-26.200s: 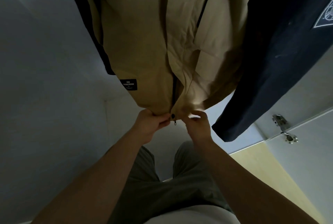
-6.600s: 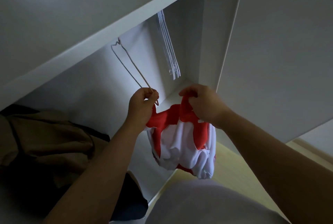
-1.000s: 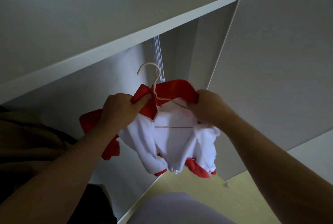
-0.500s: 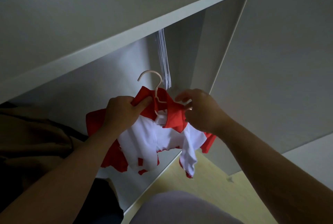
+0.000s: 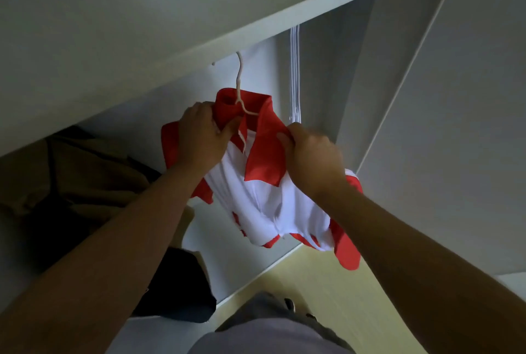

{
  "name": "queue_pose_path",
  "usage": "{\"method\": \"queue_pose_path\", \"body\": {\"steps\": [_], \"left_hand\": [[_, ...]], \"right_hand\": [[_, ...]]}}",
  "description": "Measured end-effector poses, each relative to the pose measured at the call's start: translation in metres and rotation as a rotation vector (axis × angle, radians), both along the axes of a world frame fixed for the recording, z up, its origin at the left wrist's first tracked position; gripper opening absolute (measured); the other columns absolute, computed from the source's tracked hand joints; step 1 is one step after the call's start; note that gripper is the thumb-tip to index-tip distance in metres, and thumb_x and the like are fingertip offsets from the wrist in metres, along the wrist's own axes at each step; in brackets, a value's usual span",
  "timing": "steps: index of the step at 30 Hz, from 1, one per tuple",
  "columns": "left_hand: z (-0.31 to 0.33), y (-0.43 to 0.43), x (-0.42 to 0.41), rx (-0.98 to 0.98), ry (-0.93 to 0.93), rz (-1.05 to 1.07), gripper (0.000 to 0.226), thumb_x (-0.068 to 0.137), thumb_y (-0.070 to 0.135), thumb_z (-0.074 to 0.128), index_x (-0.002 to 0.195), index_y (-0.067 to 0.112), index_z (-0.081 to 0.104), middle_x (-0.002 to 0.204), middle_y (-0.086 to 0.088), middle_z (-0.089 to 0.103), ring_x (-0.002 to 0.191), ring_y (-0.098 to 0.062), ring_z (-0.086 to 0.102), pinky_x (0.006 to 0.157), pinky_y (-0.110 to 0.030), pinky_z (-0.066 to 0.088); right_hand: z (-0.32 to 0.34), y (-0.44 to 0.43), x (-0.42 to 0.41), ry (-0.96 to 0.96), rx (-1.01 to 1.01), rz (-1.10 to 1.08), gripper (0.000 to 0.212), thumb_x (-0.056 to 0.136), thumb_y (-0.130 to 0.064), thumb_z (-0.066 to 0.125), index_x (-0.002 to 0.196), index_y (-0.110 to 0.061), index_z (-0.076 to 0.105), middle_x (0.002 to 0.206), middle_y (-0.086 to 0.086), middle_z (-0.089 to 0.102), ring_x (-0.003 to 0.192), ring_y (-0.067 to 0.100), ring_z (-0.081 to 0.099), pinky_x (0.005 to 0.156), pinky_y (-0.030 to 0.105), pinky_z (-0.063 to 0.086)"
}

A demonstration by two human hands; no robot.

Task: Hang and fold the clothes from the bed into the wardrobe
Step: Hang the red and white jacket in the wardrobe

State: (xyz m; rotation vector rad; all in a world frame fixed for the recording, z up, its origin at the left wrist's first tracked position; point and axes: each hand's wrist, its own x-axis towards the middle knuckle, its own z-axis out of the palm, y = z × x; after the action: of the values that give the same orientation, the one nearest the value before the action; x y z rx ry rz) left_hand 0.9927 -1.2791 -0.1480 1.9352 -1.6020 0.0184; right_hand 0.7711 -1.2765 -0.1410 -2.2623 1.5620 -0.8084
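Red-and-white shirt (image 5: 264, 188) on pale hanger (image 5: 240, 89), hook reaching up behind wardrobe shelf (image 5: 256, 26). Left hand (image 5: 203, 137) grips collar; right hand (image 5: 310, 154) pinches red lapel. Tan jacket (image 5: 71, 171) hangs left.

The hook of my hanger (image 5: 238, 80) runs up behind the front edge of the shelf (image 5: 170, 26), so I can't tell whether it catches anything. Its arms are buried inside the shirt (image 5: 256, 197). The fingertips of my left hand (image 5: 202, 137) vanish behind the collar it grips. My right hand (image 5: 313, 154), pinching the collar's other side, is smeared with blur. The white hangers (image 5: 295, 74) lose their tops behind the same shelf. At far left the tan jacket (image 5: 79, 171) is cut by the frame edge and crossed by my forearm.
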Motion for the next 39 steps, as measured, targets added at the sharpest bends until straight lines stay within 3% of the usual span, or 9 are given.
{"method": "queue_pose_path", "body": {"steps": [4, 7, 11, 16, 19, 22, 26, 31, 39], "left_hand": [[-0.011, -0.009, 0.0, -0.075, -0.015, 0.064, 0.064, 0.088, 0.05, 0.059, 0.136, 0.009, 0.052, 0.135, -0.01, 0.058, 0.129, -0.026, 0.051, 0.113, -0.041, 0.038], [-0.029, -0.019, -0.004, -0.189, -0.003, 0.102, 0.067, 0.09, 0.034, 0.065, 0.145, 0.006, 0.042, 0.147, -0.013, 0.047, 0.138, -0.028, 0.041, 0.117, -0.039, 0.032], [-0.065, -0.045, 0.0, -0.425, 0.114, 0.11, 0.057, 0.093, 0.032, 0.063, 0.141, 0.005, 0.047, 0.142, -0.013, 0.049, 0.133, -0.026, 0.044, 0.112, -0.037, 0.036], [-0.11, -0.08, 0.026, -0.699, 0.16, 0.09, 0.048, 0.095, 0.027, 0.055, 0.133, -0.003, 0.053, 0.133, -0.022, 0.052, 0.127, -0.033, 0.049, 0.111, -0.034, 0.036], [-0.127, -0.099, 0.045, -0.757, 0.1, 0.031, 0.055, 0.095, 0.04, 0.049, 0.132, -0.001, 0.054, 0.131, -0.02, 0.053, 0.123, -0.034, 0.051, 0.107, -0.046, 0.04], [-0.139, -0.115, 0.063, -0.776, -0.006, -0.016, 0.059, 0.094, 0.047, 0.05, 0.132, 0.002, 0.053, 0.127, -0.017, 0.054, 0.117, -0.033, 0.054, 0.102, -0.046, 0.043], [-0.153, -0.131, 0.077, -0.834, -0.067, -0.024, 0.055, 0.09, 0.052, 0.055, 0.11, 0.001, 0.057, 0.112, -0.018, 0.058, 0.104, -0.035, 0.057, 0.09, -0.044, 0.048], [-0.161, -0.145, 0.084, -0.844, 0.005, -0.042, 0.04, 0.084, 0.033, 0.072, 0.107, 0.004, 0.055, 0.104, -0.016, 0.056, 0.092, -0.035, 0.058, 0.073, -0.037, 0.047], [-0.171, -0.156, 0.078, -0.865, 0.069, -0.135, 0.044, 0.089, 0.004, 0.059, 0.132, 0.0, 0.051, 0.115, -0.021, 0.059, 0.106, -0.036, 0.057, 0.084, -0.03, 0.041]], "right_hand": [[0.002, -0.019, 0.021, 0.037, -0.046, -0.023, 0.037, 0.105, -0.044, 0.035, 0.101, -0.014, 0.057, 0.082, 0.004, 0.06, 0.072, 0.031, 0.062, 0.064, 0.036, 0.05], [-0.005, -0.035, 0.035, 0.029, -0.091, -0.042, 0.036, 0.104, -0.042, 0.034, 0.101, -0.014, 0.057, 0.083, 0.005, 0.059, 0.073, 0.032, 0.062, 0.066, 0.038, 0.051], [-0.026, -0.061, 0.058, 0.025, -0.215, -0.07, 0.032, 0.102, -0.04, 0.037, 0.1, -0.015, 0.058, 0.091, 0.01, 0.064, 0.077, 0.036, 0.06, 0.063, 0.035, 0.035], [-0.047, -0.088, 0.09, -0.041, -0.382, -0.087, 0.026, 0.097, -0.034, 0.044, 0.104, -0.017, 0.062, 0.104, 0.013, 0.067, 0.093, 0.04, 0.064, 0.069, 0.035, 0.034], [-0.052, -0.104, 0.102, -0.103, -0.495, -0.127, 0.032, 0.098, -0.036, 0.044, 0.109, -0.015, 0.065, 0.113, 0.015, 0.067, 0.102, 0.041, 0.065, 0.073, 0.037, 0.038], [-0.051, -0.122, 0.112, -0.137, -0.564, -0.166, 0.034, 0.097, -0.035, 0.045, 0.114, -0.014, 0.065, 0.119, 0.016, 0.066, 0.109, 0.041, 0.063, 0.077, 0.038, 0.04], [-0.043, -0.137, 0.128, -0.14, -0.612, -0.169, 0.034, 0.095, -0.038, 0.047, 0.111, -0.014, 0.065, 0.118, 0.014, 0.066, 0.108, 0.039, 0.064, 0.075, 0.037, 0.037], [-0.035, -0.151, 0.134, -0.081, -0.628, -0.167, 0.025, 0.093, -0.04, 0.047, 0.097, -0.021, 0.062, 0.105, 0.009, 0.067, 0.095, 0.035, 0.065, 0.071, 0.037, 0.04], [-0.069, -0.157, 0.135, 0.129, -0.836, -0.235, 0.04, 0.093, -0.048, 0.038, 0.103, -0.021, 0.067, 0.098, 0.016, 0.066, 0.083, 0.042, 0.063, 0.066, 0.037, 0.037]]}}
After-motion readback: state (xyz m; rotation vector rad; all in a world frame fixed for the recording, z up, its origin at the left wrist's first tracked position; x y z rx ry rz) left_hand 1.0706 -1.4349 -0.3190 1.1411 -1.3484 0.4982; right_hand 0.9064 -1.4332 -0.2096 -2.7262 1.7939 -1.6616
